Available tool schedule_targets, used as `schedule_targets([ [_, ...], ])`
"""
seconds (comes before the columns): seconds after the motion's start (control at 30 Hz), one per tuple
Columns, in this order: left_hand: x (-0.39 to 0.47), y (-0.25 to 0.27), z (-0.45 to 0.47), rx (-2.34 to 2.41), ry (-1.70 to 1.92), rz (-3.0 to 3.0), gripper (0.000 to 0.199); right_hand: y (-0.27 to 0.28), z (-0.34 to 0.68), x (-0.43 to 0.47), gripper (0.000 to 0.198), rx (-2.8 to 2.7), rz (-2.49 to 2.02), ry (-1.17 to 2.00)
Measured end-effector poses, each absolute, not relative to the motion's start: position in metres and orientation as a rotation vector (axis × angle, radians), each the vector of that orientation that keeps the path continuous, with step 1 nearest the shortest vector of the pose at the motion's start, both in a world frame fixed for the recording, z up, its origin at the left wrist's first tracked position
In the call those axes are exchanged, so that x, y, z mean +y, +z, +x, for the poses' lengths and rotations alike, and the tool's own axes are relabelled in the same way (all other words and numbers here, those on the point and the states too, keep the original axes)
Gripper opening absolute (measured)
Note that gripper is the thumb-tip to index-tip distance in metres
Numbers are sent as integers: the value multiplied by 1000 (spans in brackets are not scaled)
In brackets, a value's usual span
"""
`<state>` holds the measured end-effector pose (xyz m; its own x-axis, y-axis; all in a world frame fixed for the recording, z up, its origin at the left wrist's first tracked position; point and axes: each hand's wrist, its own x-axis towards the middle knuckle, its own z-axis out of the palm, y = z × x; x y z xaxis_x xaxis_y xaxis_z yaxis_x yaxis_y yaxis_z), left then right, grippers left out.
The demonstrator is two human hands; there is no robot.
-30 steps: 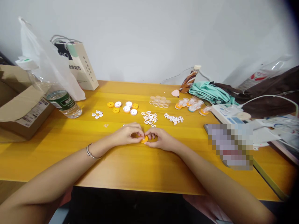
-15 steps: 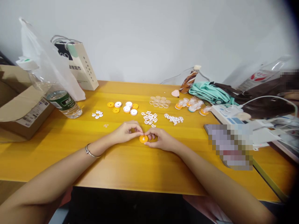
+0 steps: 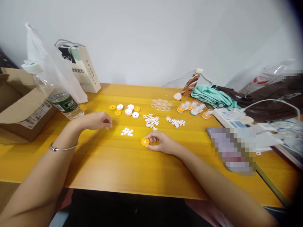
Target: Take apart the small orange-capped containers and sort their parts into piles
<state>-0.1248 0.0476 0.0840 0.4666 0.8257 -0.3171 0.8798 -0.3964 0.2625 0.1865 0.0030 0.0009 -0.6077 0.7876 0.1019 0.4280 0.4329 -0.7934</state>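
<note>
Disc (image 3: 145, 142) in right hand (image 3: 162, 140); left hand (image 3: 100, 120) shifted near rings (image 3: 107, 128).

The left hand (image 3: 100, 120) is away from the round orange plastic disc (image 3: 145, 142), which only the right hand (image 3: 161, 141) now grips; left fingertips are now at the tiny pale rings (image 3: 107, 128); small flat white discs (image 3: 127, 131), previously covered by the left arm, now show.

The table (image 3: 113, 170) looks like glossy wood, the orange disc (image 3: 143, 142) like smooth plastic, the left bracelet (image 3: 63, 149) like shiny metal, the left box (image 3: 14, 127) like matt cardboard.
</note>
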Motion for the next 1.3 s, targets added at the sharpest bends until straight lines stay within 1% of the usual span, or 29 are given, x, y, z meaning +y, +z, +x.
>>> schedule_targets([
  [0.33, 50, 75, -129, 1521, -304, 2353, 21, 1, 187, 4, 24, -2230, -1031, 1059],
  [0.57, 50, 76, -132, 1556, -216, 2327, 17, 1, 187, 4, 24, -2225, -1031, 1068],
  [0.63, 48, 79, -131, 1565, -212, 2341, 18, 2, 187, 3, 25, -2214, -1032, 1094],
  [0.7, 44, 84, -125, 1562, -101, 2416, 23, 3, 187, 4, 26, -2189, -1041, 1139],
  [0.77, 38, 85, -111, 1455, 196, 2564, 28, 5, 187, 4, 28, -2157, -1046, 1195],
  [0.83, 29, 81, -90, 1178, 532, 2712, 28, 6, 188, 5, 30, -2122, -1044, 1251],
  [0.87, 25, 77, -79, 1016, 622, 2765, 27, 7, 188, 5, 31, -2103, -1041, 1276],
  [0.97, 11, 59, -48, 675, 564, 2921, 22, 9, 189, 6, 33, -2050, -1027, 1325],
  [1.03, 3, 47, -35, 573, 519, 2974, 20, 10, 189, 7, 34, -2035, -1014, 1330],
  [1.2, -1, 35, -27, 536, 558, 3025, 24, 9, 189, 7, 34, -2000, -1028, 1341],
  [1.3, 8, 40, -37, 598, 562, 3062, 21, 8, 188, 7, 44, -1946, -1031, 1359],
])
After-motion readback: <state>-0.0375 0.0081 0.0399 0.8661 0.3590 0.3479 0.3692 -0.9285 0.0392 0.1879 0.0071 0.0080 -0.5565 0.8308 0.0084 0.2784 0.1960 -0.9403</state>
